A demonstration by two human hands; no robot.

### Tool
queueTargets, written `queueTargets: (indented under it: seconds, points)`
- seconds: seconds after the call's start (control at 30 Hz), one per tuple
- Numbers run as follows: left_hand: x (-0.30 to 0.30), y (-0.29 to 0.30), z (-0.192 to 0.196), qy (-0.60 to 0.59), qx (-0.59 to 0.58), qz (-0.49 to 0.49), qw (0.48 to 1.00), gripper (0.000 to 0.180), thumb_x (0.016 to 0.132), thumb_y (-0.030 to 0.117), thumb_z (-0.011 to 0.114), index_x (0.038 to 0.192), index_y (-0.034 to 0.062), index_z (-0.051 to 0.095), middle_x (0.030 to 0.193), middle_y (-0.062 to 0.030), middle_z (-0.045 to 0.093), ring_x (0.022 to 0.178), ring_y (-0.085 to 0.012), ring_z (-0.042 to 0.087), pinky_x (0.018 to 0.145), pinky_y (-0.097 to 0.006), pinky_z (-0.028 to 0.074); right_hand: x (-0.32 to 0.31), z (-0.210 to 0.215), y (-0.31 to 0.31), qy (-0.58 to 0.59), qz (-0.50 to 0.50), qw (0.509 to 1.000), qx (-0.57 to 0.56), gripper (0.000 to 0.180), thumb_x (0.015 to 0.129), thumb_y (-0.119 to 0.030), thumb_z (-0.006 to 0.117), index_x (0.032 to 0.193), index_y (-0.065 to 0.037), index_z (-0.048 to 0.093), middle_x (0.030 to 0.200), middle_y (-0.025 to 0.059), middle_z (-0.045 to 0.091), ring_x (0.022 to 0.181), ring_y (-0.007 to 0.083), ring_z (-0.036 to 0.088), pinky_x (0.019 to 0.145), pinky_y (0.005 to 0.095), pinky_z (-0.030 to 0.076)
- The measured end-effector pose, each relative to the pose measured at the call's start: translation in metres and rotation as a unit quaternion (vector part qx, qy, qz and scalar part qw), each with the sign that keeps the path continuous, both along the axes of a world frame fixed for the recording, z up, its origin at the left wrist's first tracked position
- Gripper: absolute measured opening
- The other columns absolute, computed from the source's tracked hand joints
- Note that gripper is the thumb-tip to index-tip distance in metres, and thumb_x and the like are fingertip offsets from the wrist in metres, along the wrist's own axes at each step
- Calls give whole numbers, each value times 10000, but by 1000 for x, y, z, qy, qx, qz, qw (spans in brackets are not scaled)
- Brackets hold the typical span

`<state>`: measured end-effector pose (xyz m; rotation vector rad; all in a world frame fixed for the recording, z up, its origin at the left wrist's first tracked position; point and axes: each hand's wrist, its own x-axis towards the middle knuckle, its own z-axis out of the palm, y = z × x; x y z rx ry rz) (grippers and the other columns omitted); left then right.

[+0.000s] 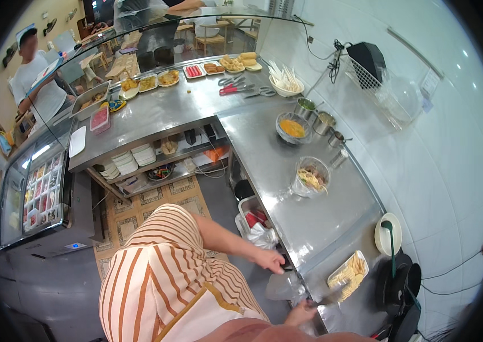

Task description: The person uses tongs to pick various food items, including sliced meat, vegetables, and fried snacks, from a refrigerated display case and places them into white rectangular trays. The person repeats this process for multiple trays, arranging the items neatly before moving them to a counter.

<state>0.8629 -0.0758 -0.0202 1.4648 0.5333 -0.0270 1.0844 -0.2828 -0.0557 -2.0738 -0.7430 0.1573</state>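
My right hand [302, 313], near the lower edge, is closed around a blurred metal utensil [332, 297] with a dark handle. Its flat end reaches over a white rectangular tray [331, 279] holding yellow, crinkled noodle-like food [351, 284] and pale strips. My left hand [271, 261] hangs at the counter's front edge with its fingers curled; what they hold, if anything, I cannot make out. Just below it is a translucent plastic bag or sheet [284, 286]. Farther up the steel counter [321, 219] stands a bag-lined bowl of mixed food [312, 177].
A cream bowl [396, 242] with a green ladle [388, 228] and black pans [396, 285] line the right wall. Another lined bowl [292, 129] holds orange food. Scissors [263, 92] and several food plates lie along the far counter. One person [50, 94] stands beyond the glass.
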Motion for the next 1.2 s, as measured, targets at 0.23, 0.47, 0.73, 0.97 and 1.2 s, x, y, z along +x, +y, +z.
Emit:
queueTargets:
  seconds: [0.23, 0.47, 0.73, 0.97, 1.2]
  points:
    - [-69, -13, 14, -101, -167, 78, 978, 252, 777, 175, 682, 931, -12, 612, 921, -88, 627, 907, -167, 605, 736, -328, 494, -217, 62, 117, 271, 63, 960, -26, 390, 807, -195, 624, 1143, -14, 545, 949, 115, 637, 833, 174, 585, 743, 317, 481]
    - [-175, 67, 2, -185, -211, 306, 910, 639, 705, -34, 651, 1279, -19, 370, 1153, -142, 556, 1072, -201, 540, 927, -331, 442, -308, 12, 221, 156, 268, 947, -80, 385, 744, -201, 572, 1112, -88, 560, 915, 231, 628, 903, 401, 588, 754, 430, 476]
    - [-363, 153, 33, -172, -214, 415, 868, 386, 759, 138, 717, 1064, 30, 506, 866, -67, 613, 745, -141, 594, 578, -284, 492, -474, 65, 302, 431, 438, 789, 10, 354, 834, -39, 547, 1176, -2, 462, 819, 61, 573, 625, 113, 554, 531, 242, 467]
    - [-458, 103, 36, -234, -164, 549, 785, 641, 822, 141, 648, 1359, 46, 311, 1117, -58, 556, 932, -132, 559, 768, -269, 474, -557, 48, 311, 397, 581, 709, -49, 266, 805, -8, 589, 1055, -12, 499, 801, 39, 569, 670, 104, 542, 555, 243, 450]
    - [-456, 59, 33, -262, -35, 674, 690, 599, 866, 3, 533, 1393, 12, 249, 1302, -109, 456, 1128, -157, 474, 939, -312, 424, -577, 44, 300, 387, 620, 681, -36, 414, 823, 78, 496, 1221, -1, 415, 1078, 84, 560, 943, 153, 569, 793, 283, 495]
